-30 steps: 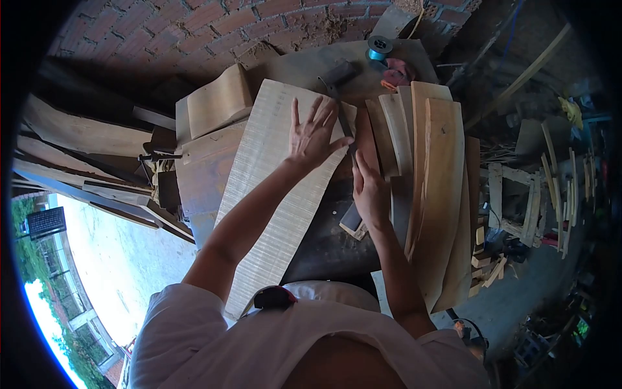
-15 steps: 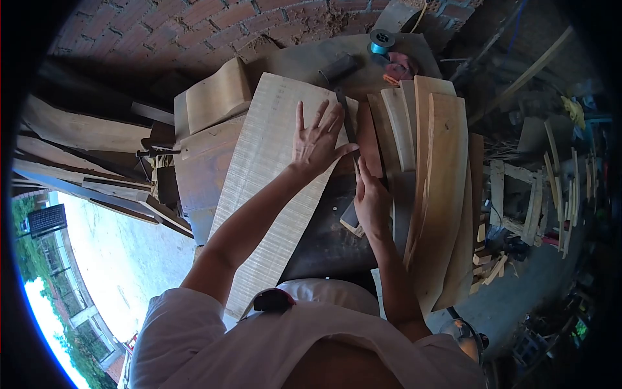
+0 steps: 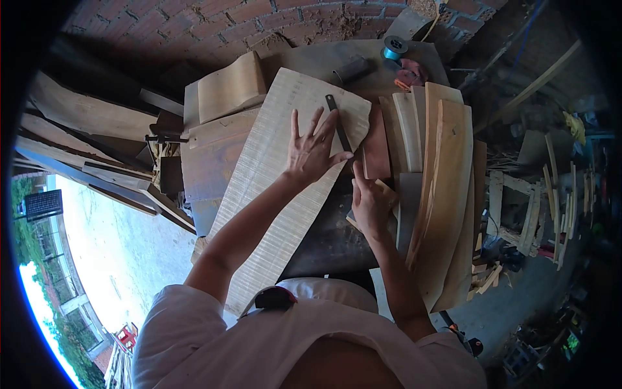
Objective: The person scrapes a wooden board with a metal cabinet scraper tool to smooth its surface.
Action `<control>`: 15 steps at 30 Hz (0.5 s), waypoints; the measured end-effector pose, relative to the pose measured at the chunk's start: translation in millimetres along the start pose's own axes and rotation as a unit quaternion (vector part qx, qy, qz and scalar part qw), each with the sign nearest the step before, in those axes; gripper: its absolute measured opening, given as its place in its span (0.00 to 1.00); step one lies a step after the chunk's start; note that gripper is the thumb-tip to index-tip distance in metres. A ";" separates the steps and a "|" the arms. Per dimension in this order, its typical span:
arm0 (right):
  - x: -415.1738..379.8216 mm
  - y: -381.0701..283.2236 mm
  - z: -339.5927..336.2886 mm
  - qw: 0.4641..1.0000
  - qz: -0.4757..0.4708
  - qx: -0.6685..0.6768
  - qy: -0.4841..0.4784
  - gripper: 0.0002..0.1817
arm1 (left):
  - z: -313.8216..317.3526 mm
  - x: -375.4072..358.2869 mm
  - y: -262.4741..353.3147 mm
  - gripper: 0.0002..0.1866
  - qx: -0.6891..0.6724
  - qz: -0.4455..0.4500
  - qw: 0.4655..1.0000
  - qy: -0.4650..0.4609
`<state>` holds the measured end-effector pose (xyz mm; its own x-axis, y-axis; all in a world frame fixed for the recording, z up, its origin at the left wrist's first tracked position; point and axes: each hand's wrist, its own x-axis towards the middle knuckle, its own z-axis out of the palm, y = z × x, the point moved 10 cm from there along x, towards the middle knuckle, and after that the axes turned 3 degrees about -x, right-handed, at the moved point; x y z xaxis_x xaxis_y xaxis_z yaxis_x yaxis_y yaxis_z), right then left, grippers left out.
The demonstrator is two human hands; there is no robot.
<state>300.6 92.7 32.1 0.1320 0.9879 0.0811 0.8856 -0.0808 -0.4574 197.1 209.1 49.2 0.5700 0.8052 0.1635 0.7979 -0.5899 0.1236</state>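
My left hand (image 3: pixel 311 154) lies spread on a long pale board (image 3: pixel 269 194), its fingers pointing away from me. A dark metal strip (image 3: pixel 332 104) with a hole at its end rests slantwise on the board, partly under my left fingers, with the thumb near its lower end. Just right of the board's edge, my right hand (image 3: pixel 372 204) has its fingers curled and pressed together, the index finger reaching forward. What it holds, if anything, is too small to make out. Part of a small wooden block (image 3: pixel 387 192) shows beside it.
Curved planks (image 3: pixel 447 188) are stacked on the right. A curved wood block (image 3: pixel 230 87) sits at the back left. Behind the board are a spool of blue line (image 3: pixel 394 47), a reddish cloth (image 3: pixel 410 73) and a dark cylindrical object (image 3: pixel 354 69). A brick wall (image 3: pixel 227 26) stands behind.
The metal strip now lies farther in on the board, away from its right edge. My right hand has drawn back slightly toward me, away from my left thumb. The view has shifted a little.
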 end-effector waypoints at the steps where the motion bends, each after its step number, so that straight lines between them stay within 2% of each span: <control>1: 2.0 -2.6 0.2 1.000 0.000 0.001 0.000 0.26 | 0.2 -5.5 -3.1 0.52 -0.001 0.001 1.000 0.006; 3: 13.0 -1.0 8.9 0.998 0.035 0.009 -0.050 0.25 | 1.1 -0.6 -10.9 0.52 0.000 0.000 1.000 0.012; 4: 26.6 -4.0 6.0 0.999 0.024 -0.002 -0.025 0.24 | 2.3 13.8 -19.1 0.52 0.013 -0.012 1.000 0.004; 7: 69.1 -9.1 7.1 0.999 0.001 -0.019 -0.035 0.23 | -0.4 43.5 -39.0 0.50 0.026 -0.036 0.999 0.009; 9: 63.2 -10.8 7.8 0.999 0.002 -0.030 -0.029 0.23 | -6.1 47.5 -49.9 0.52 -0.048 -0.054 0.997 0.031; 10: 61.5 -12.3 7.8 0.999 0.001 -0.039 -0.019 0.23 | -6.9 40.0 -46.3 0.52 -0.030 -0.040 0.998 0.042; 11: 52.8 -10.3 9.7 0.999 -0.001 -0.038 -0.015 0.23 | 4.6 28.1 -45.3 0.53 -0.032 -0.054 0.998 -0.004; 13: 27.8 -10.3 6.1 1.000 -0.026 0.005 0.000 0.24 | 8.7 5.9 -31.2 0.50 -0.020 -0.049 0.999 0.008; 15: 28.0 0.6 12.0 0.998 -0.004 -0.039 -0.040 0.25 | 16.7 5.9 -28.2 0.51 -0.024 -0.057 0.998 -0.001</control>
<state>299.6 121.9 23.5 0.0926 0.9956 0.0123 0.9190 -0.0807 -0.3858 181.2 231.5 30.3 0.4773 0.8670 0.1435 0.8468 -0.4974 0.1884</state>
